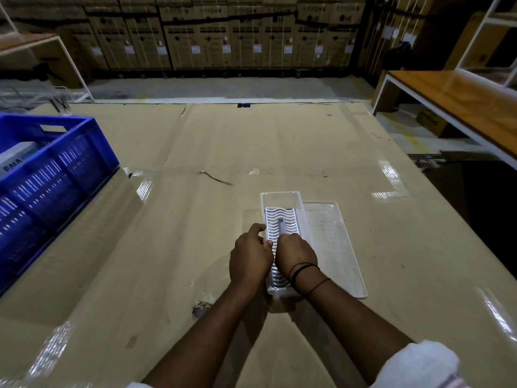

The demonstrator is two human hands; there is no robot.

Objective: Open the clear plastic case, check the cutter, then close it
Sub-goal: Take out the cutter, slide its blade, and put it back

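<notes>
The clear plastic case point(281, 199) lies open on the cardboard-covered table, just ahead of me. Its clear lid point(333, 242) rests flat to the right of the base. Inside the base sits the white cutter point(279, 219) with wavy blades and a grey bar down its middle. My left hand point(250, 257) grips the left rim of the case, fingers curled over the edge. My right hand point(296, 253) is closed over the near part of the cutter, hiding that part; black bands circle its wrist.
A blue plastic crate point(56, 175) stands at the left edge of the table with a box inside. A wooden bench point(458, 99) with a white frame runs along the right. Stacked cardboard boxes point(223, 37) line the back wall.
</notes>
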